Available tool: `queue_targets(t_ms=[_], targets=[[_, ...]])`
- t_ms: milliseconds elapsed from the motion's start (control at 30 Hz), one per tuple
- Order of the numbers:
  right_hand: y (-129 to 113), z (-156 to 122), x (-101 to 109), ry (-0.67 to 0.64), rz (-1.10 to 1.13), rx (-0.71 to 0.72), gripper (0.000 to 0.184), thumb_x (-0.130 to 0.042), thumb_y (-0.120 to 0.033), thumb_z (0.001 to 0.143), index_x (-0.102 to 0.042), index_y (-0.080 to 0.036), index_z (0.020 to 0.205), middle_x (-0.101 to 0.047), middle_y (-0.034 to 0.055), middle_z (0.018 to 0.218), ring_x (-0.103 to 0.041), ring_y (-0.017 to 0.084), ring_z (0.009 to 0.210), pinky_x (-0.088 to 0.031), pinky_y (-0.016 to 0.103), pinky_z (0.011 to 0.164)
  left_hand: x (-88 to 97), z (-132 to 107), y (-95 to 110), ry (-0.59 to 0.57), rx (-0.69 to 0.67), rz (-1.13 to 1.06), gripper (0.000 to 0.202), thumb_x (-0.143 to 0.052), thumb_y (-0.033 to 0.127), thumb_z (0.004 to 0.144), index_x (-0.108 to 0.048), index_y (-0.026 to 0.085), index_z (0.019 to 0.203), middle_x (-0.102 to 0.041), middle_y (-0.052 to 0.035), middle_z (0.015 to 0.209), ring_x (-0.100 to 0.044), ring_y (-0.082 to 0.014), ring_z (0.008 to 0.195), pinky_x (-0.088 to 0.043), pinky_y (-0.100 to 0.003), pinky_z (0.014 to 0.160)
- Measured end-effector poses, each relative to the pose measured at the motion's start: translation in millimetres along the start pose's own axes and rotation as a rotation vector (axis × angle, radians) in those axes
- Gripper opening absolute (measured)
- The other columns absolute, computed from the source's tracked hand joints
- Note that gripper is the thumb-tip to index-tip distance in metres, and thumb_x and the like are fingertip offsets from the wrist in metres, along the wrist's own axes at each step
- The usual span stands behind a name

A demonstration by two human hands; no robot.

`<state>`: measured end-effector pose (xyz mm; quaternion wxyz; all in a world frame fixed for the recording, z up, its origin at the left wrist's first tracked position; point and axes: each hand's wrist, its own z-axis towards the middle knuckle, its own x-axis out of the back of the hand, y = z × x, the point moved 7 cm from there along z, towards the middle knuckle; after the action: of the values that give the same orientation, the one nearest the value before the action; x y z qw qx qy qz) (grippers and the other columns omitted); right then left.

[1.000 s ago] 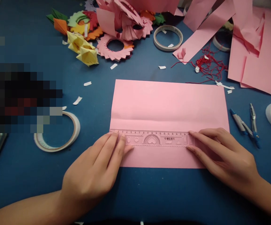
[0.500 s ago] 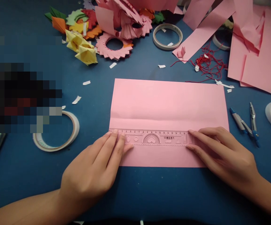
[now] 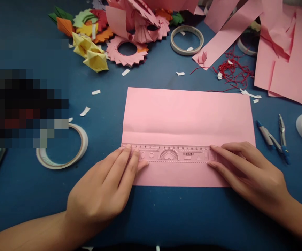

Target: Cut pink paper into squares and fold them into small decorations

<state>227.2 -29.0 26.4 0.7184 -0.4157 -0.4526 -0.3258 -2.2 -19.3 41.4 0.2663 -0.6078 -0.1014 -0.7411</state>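
The sheet (image 3: 187, 111) is plain pink. The clear ruler (image 3: 169, 156) shows that pink through and carries dark numerals and a fan-like protractor pattern. The surface (image 3: 151, 219) is blue, the thread (image 3: 234, 74) red, the folded flowers (image 3: 96, 62) yellow, the left tape roll (image 3: 85, 139) white.

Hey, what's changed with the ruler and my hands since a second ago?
Nothing has visibly moved on the table, and nothing was taken hold of or let go; only the camera view shifted very slightly. Your left hand and right hand still hold the ruler flat on the pink sheet.
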Motion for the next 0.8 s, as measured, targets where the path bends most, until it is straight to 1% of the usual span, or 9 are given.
queue_targets(t_ms=[133, 400, 533, 633, 700, 800], targets=[[-0.1, -0.3, 0.7, -0.001, 0.006, 0.002, 0.033, -0.064, -0.014, 0.086, -0.058, -0.012, 0.118, -0.059, 0.0074, 0.098, -0.058, 0.015, 0.084, -0.048, 0.028, 0.078, -0.6, 0.7, -0.3, 0.014, 0.002, 0.005, 0.027, -0.064, 0.008, 0.085, -0.063, -0.007, 0.107, -0.071, -0.0245, 0.100, -0.071, -0.0356, 0.085, -0.063, -0.041, 0.064], [0.6, -0.2, 0.5, -0.004, 0.011, -0.016, 0.035, -0.064, -0.016, 0.086, -0.059, -0.016, 0.120, -0.060, 0.0062, 0.098, -0.060, 0.016, 0.083, -0.049, 0.029, 0.077, -0.7, -0.3, 3.7, -0.009, -0.025, 0.044, 0.032, -0.068, 0.009, 0.083, -0.062, -0.006, 0.110, -0.072, -0.0220, 0.100, -0.072, -0.0334, 0.086, -0.061, -0.036, 0.058], [1.0, -0.3, 0.2, -0.010, 0.015, -0.014, 0.036, -0.064, -0.015, 0.085, -0.059, -0.016, 0.121, -0.060, 0.0068, 0.099, -0.060, 0.016, 0.083, -0.049, 0.029, 0.077, 1.4, 0.3, 2.5, 0.005, -0.010, 0.061, 0.033, -0.070, 0.010, 0.081, -0.063, -0.006, 0.108, -0.072, -0.0213, 0.099, -0.072, -0.0328, 0.085, -0.061, -0.035, 0.056], [0.5, -0.2, 0.7, -0.008, 0.009, -0.011, 0.036, -0.065, -0.015, 0.085, -0.059, -0.016, 0.120, -0.060, 0.0069, 0.098, -0.060, 0.016, 0.083, -0.050, 0.030, 0.077, 1.5, 1.4, 3.4, 0.011, -0.037, 0.072, 0.033, -0.071, 0.009, 0.080, -0.063, -0.007, 0.108, -0.072, -0.0217, 0.098, -0.072, -0.0325, 0.084, -0.061, -0.033, 0.055], [0.7, 0.0, 0.7, -0.010, 0.004, -0.017, 0.036, -0.064, -0.015, 0.085, -0.059, -0.017, 0.121, -0.060, 0.0066, 0.098, -0.060, 0.017, 0.083, -0.050, 0.030, 0.076, 1.1, 2.1, 5.5, 0.014, -0.064, 0.083, 0.033, -0.071, 0.012, 0.081, -0.064, -0.007, 0.106, -0.072, -0.0219, 0.096, -0.073, -0.0319, 0.083, -0.060, -0.032, 0.054], [0.8, 0.4, 0.5, -0.013, 0.003, -0.018, 0.036, -0.064, -0.015, 0.086, -0.058, -0.018, 0.121, -0.060, 0.0062, 0.098, -0.060, 0.017, 0.083, -0.050, 0.030, 0.076, 0.4, 3.8, 8.3, 0.019, -0.062, 0.090, 0.035, -0.066, 0.024, 0.087, -0.064, -0.006, 0.106, -0.072, -0.0233, 0.095, -0.073, -0.0323, 0.081, -0.060, -0.032, 0.054]])
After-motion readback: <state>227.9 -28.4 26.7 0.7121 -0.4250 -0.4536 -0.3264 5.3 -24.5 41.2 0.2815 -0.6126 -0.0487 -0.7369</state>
